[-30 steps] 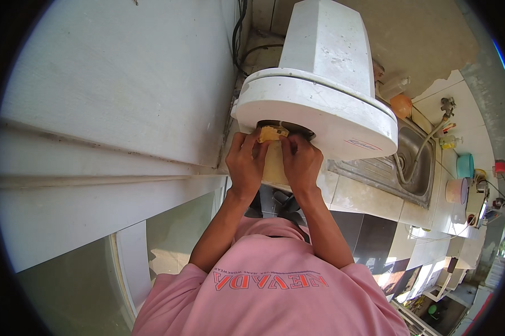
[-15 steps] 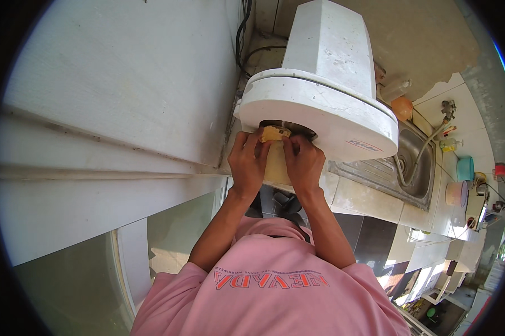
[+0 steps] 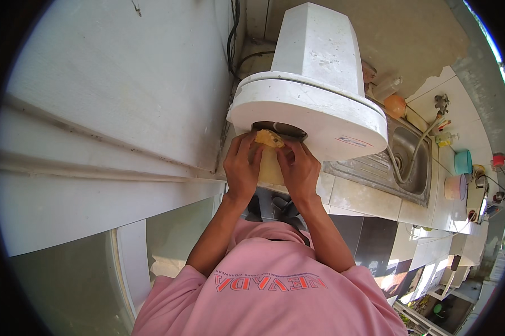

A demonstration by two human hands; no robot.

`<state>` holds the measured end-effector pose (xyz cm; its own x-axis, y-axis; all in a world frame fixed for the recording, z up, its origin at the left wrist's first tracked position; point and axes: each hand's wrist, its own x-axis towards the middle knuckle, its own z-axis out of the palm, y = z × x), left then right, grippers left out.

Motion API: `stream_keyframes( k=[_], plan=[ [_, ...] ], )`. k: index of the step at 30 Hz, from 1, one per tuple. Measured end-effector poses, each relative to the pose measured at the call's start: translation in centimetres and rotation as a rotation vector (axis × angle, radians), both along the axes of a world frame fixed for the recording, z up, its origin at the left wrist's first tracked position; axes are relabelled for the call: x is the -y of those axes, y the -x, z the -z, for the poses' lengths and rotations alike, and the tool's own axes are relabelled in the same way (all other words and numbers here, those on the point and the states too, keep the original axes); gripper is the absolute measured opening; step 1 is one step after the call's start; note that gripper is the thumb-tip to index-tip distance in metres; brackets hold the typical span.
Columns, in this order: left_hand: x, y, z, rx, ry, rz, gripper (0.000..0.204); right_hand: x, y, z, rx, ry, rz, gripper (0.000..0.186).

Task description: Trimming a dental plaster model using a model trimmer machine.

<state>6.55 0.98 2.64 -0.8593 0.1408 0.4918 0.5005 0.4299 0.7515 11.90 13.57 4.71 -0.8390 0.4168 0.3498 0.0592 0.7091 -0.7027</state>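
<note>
A small yellowish, rough-edged piece with dark spots (image 3: 269,138) is held between my two hands, just below a dark round opening (image 3: 280,129) in a white machine (image 3: 308,106). My left hand (image 3: 242,168) pinches its left end with thumb and fingers. My right hand (image 3: 299,171) grips its right end, and its fingertips are partly hidden. I cannot tell exactly what the piece is. The machine has a tall faceted housing above a wide rounded body. A pale yellow surface (image 3: 271,167) shows between my hands.
To the right, a metal sink (image 3: 412,162) with a hose (image 3: 398,168) is set in a tiled counter (image 3: 364,199). A turquoise cup (image 3: 463,162) and a pale tub (image 3: 455,187) stand beyond it. A large white panel (image 3: 118,84) rises at left. Black cables (image 3: 233,39) hang behind the machine.
My hands have drawn the yellowish piece slightly down from the opening, and it is now tilted. More of the dark opening shows. The whole view has shifted a little.
</note>
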Motion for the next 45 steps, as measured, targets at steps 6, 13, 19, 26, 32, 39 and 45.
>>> stream_keyframes(
  k=[6,13,19,26,32,39,45],
  plan=[
    [0.2,-1.5,-0.2,-0.040,0.070,0.046,0.040,0.2,-0.2,-0.1,-0.028,0.047,-0.018,0.023],
    [-0.2,-2.5,-0.2,-0.040,0.155,0.092,0.042,0.3,-0.2,0.5,-0.041,0.027,-0.020,0.022],
    [-0.2,-2.2,-0.7,0.001,0.083,0.109,0.045,0.7,-0.3,0.4,-0.063,0.029,-0.044,0.021],
    [-0.1,-1.1,-0.8,-0.028,0.085,0.050,0.046,0.6,-0.3,0.6,-0.076,0.062,-0.046,0.022],
    [-0.5,-0.9,-0.5,0.073,0.007,0.016,0.038,0.5,0.0,0.9,-0.079,0.089,-0.043,0.021],
    [-0.8,-1.4,-0.7,-0.006,0.079,0.027,0.029,0.3,0.2,1.0,-0.089,0.086,-0.041,0.018],
    [-0.8,-1.2,-0.7,-0.005,0.126,0.033,0.030,0.3,0.5,1.0,-0.116,0.050,-0.043,0.016]
  ],
)
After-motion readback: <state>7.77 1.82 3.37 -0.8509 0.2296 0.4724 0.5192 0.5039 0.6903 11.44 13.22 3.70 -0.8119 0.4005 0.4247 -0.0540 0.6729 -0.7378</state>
